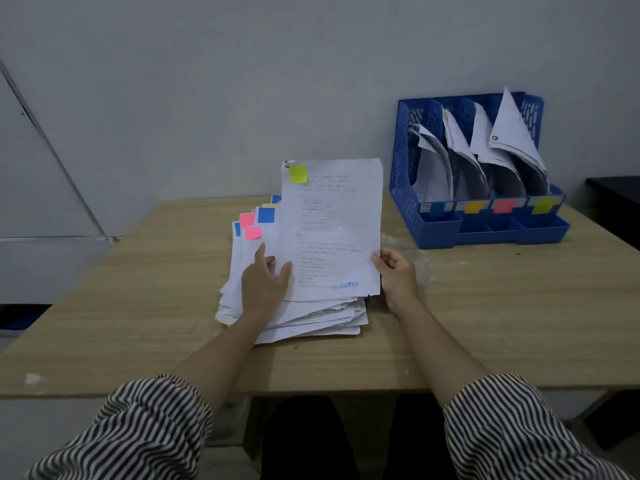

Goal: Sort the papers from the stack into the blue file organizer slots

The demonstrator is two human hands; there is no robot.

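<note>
Pinching green-tagged sheet [330, 230] with right hand [396, 275] for lifting; left hand [265, 278] spread, steadying stack [304, 317]; organizer [440, 230] at 2 o'clock.

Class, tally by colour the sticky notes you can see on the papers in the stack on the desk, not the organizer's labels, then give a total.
Yellow-green: 1, on the top sheet
Pink: 2
Blue: 3 at least partly showing
Orange-yellow: 1, only an edge visible
Total: 7 visible; more may be hidden under the sheets.
</note>
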